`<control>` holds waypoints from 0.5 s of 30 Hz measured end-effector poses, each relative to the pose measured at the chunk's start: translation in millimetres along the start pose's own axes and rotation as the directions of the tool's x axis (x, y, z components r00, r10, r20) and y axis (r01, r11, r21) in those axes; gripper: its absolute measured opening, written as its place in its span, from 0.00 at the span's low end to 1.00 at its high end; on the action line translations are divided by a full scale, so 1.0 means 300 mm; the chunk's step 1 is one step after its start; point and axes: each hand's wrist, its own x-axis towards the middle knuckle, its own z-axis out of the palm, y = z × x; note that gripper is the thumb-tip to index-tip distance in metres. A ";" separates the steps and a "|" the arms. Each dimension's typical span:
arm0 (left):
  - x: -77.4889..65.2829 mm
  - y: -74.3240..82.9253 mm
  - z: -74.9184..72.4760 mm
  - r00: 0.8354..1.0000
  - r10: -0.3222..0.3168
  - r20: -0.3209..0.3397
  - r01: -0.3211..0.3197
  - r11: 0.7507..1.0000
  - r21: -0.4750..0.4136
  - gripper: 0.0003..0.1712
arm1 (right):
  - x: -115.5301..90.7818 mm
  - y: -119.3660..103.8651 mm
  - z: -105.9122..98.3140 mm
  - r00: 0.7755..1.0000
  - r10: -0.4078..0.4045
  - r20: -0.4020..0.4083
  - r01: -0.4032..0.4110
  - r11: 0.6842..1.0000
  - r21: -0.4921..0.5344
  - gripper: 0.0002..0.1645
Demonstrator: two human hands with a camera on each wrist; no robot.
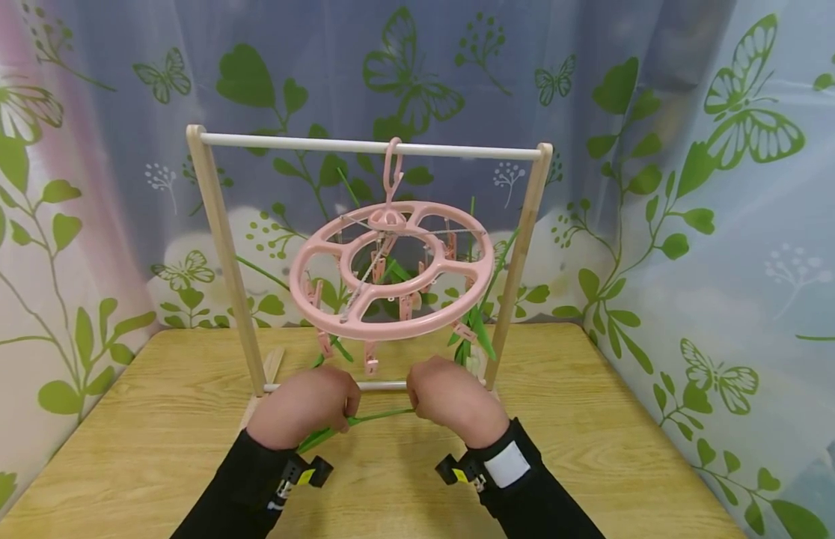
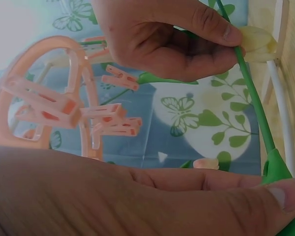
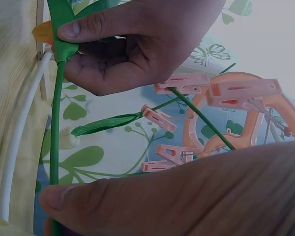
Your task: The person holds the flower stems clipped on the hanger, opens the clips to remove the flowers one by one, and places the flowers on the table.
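Observation:
Both hands hold one green artificial flower stem (image 1: 390, 412) level, low before a pink round clip hanger (image 1: 390, 331). My left hand (image 1: 310, 400) pinches it between thumb and fingers where the green leaf (image 2: 280, 167) joins. Farther along, my right hand (image 1: 454, 400) pinches the thin bare part of the stem (image 3: 55, 128). The held stem's flower head is hidden. Pink clothes pegs (image 3: 160, 118) dangle from the hanger, and several other artificial flowers hang there, one with a cream bud (image 3: 69, 139). An orange bloom (image 3: 43, 32) shows behind my left hand.
The hanger hooks over the white top bar (image 1: 289, 143) of a frame with wooden posts (image 1: 225, 254). A white lower bar (image 1: 384, 385) runs just behind my hands. The wooden table (image 1: 613, 449) meets a leaf-and-butterfly patterned curtain (image 1: 660, 187) at the back and sides.

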 end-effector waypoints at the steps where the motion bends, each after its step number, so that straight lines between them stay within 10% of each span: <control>1: -0.001 -0.001 0.003 1.000 0.004 -0.003 -0.004 1.000 -0.006 0.37 | 0.002 -0.001 0.002 1.000 0.007 0.008 -0.007 1.000 0.003 0.21; 15: -0.004 -0.010 0.029 0.999 0.014 -0.037 -0.013 1.000 0.029 0.32 | 0.021 -0.007 0.024 0.994 0.083 0.074 -0.080 0.996 -0.035 0.24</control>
